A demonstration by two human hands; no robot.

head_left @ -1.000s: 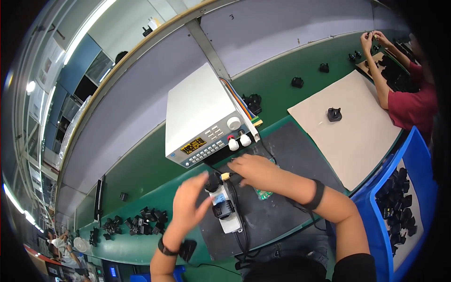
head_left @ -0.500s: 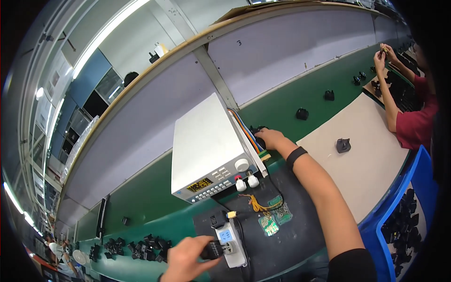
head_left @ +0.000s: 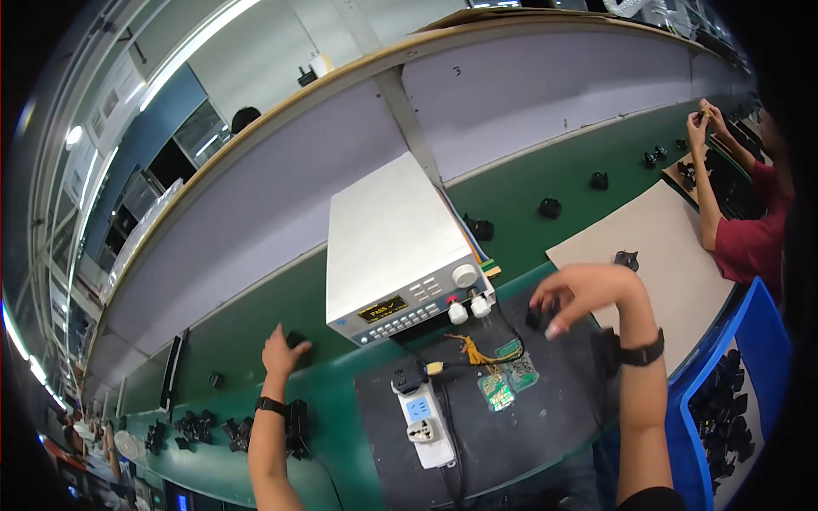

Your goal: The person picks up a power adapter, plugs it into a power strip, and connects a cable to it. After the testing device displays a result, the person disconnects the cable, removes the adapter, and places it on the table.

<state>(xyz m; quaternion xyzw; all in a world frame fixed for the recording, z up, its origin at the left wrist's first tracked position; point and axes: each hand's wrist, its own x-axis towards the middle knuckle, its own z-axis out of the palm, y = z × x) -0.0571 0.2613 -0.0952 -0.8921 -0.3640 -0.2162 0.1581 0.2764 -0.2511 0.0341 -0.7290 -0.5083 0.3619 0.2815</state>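
My right hand (head_left: 592, 294) is over the right part of the black mat, its thumb and fingers closed on a black plug adapter (head_left: 537, 320), slightly blurred. On the green bench left of the white tester, my left hand (head_left: 278, 353) has its fingers spread beside another black adapter (head_left: 296, 340). The white power strip (head_left: 434, 447) lies on the mat; a black plug block (head_left: 407, 379) sits at its far end, and a grey-white socket adapter (head_left: 420, 430) sits nearer me. Two green circuit boards (head_left: 507, 383) with yellow wires lie between the strip and my right hand.
The white tester (head_left: 392, 230) stands at the middle back. Several black adapters (head_left: 194, 426) lie at the left; others (head_left: 481, 228) line the bench right of it. A blue bin (head_left: 694, 409) stands at the right near a cardboard sheet (head_left: 665, 230). A co-worker (head_left: 750, 221) handles a small part.
My left hand has left the power strip and moved left with an adapter, fingers now apart. My right hand has come nearer from beside the tester, carrying an adapter. The tester's display has changed.
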